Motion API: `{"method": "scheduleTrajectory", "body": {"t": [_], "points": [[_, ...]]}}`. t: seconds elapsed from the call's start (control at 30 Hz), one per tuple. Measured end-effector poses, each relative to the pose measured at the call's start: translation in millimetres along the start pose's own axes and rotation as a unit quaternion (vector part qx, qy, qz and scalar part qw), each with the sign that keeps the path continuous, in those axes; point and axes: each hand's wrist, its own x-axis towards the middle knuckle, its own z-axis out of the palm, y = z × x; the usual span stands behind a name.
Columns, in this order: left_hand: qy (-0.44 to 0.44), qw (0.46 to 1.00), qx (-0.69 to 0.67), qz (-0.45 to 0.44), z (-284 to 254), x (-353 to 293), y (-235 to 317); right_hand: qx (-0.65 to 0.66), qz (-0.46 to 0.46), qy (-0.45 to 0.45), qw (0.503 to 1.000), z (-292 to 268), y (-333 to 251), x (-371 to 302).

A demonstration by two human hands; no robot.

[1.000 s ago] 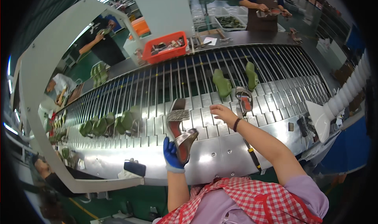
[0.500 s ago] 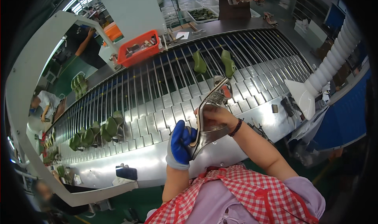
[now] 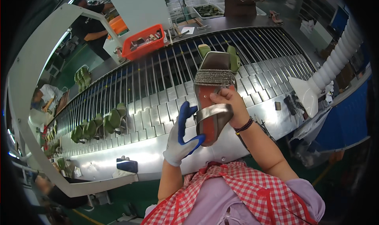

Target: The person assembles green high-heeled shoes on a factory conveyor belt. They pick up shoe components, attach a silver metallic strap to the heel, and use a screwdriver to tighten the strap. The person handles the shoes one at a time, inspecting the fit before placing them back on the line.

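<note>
A square-toed sandal [image 3: 214, 77] with a woven, sparkly toe strap and a metallic ankle strap is held over the conveyor, its reddish insole facing up. My bare right hand [image 3: 236, 111] grips it from the right side, thumb on the insole and fingers by the ankle strap. At the sandal's left edge, my left hand [image 3: 177, 142], in a blue and white glove, is open with thumb and fingers spread near the heel end. Just beyond the toe are a green shoe last [image 3: 234, 60] and another green last [image 3: 203, 49], partly hidden by the sandal.
Several green lasts [image 3: 94, 126] stand on the left of the slatted metal conveyor [image 3: 158, 124]. An orange-red bin [image 3: 144, 53] sits on the far edge. A white duct hood [image 3: 306, 96] is at right, a phone [image 3: 127, 165] at near left. Co-workers stand across and at far left.
The sandal has turned from side-on to insole up, toe pointing away. My left hand has let go and its fingers have spread. My right hand has shifted to the sandal's right side.
</note>
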Motion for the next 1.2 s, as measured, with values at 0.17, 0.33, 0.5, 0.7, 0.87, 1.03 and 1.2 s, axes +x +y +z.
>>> {"method": "scheduleTrajectory", "body": {"t": [0.17, 0.33, 0.5, 0.7, 0.87, 1.03, 1.2], "points": [[0.097, 0.936, -0.308, -0.142, 9.8, -8.6, -20.9, -0.213, -0.095, -0.06, 0.971, 40.3, -4.4, -31.1], [0.047, 0.851, -0.514, -0.095, 15.9, -14.3, -34.6, -0.286, -0.138, -0.133, 0.939, 60.3, -25.5, -56.9], [0.073, 0.904, -0.42, -0.035, 23.2, -16.1, -35.7, -0.336, -0.211, -0.157, 0.904, 68.0, -29.0, -66.0], [0.066, 0.986, -0.152, 0.007, 15.9, -24.0, -45.3, -0.344, -0.239, -0.172, 0.892, 70.8, -35.2, -69.6], [0.056, 0.959, -0.273, -0.05, 10.3, -27.7, -47.0, -0.32, -0.232, -0.177, 0.901, 69.3, -33.2, -68.6], [0.093, 0.928, -0.357, -0.056, 9.2, -20.4, -42.4, -0.324, -0.182, -0.202, 0.906, 55.3, -20.5, -57.9], [0.139, 0.847, -0.465, -0.218, 2.7, 12.2, -52.5, -0.479, -0.165, -0.131, 0.852, 16.2, 43.5, -27.1]]}}
